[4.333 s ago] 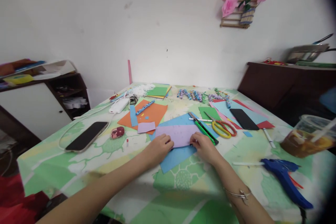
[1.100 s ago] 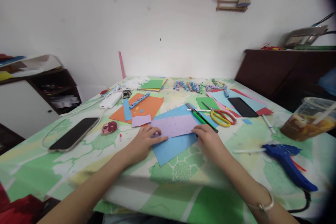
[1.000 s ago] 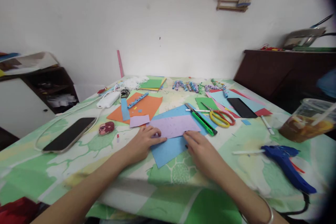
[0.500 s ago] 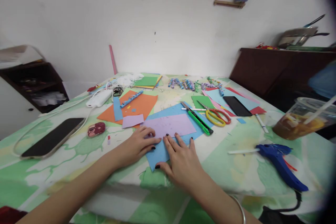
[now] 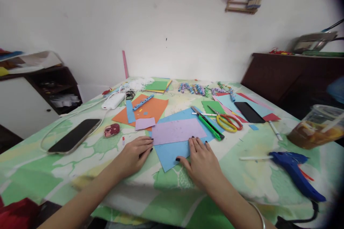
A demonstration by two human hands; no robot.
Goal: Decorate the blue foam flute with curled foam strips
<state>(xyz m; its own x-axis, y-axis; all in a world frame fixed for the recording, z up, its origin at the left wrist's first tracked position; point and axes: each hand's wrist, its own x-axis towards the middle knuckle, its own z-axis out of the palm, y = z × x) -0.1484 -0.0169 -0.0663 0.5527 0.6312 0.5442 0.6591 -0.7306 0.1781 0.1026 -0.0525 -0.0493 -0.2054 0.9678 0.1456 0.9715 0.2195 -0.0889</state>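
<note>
A purple paper strip (image 5: pixel 177 130) lies across a larger blue sheet (image 5: pixel 172 155) in front of me. My left hand (image 5: pixel 136 154) rests at the strip's left end, fingers stretched out and tips touching its lower left corner. With its fingers extended, my right hand (image 5: pixel 202 164) lies flat on the blue sheet, fingertips at the strip's lower edge and thumb apart. A green utility knife (image 5: pixel 208 125) with its blade out rests on the blue sheet. Beside it lie scissors (image 5: pixel 227 122) with red and yellow handles. A small purple piece (image 5: pixel 145 123) overlaps the orange sheet (image 5: pixel 154 107).
On the left are a phone (image 5: pixel 75 136), a white power bank (image 5: pixel 113 101) and a red case (image 5: pixel 111 130). To the right are a blue glue gun (image 5: pixel 295 171), a drink cup (image 5: pixel 313 128) and a black phone (image 5: pixel 249 112). Curled paper pieces (image 5: pixel 197 88) lie at the back.
My hands have moved apart, the left to the strip's left end and the right along its lower edge, uncovering the strip's middle. The view has shifted slightly left.
</note>
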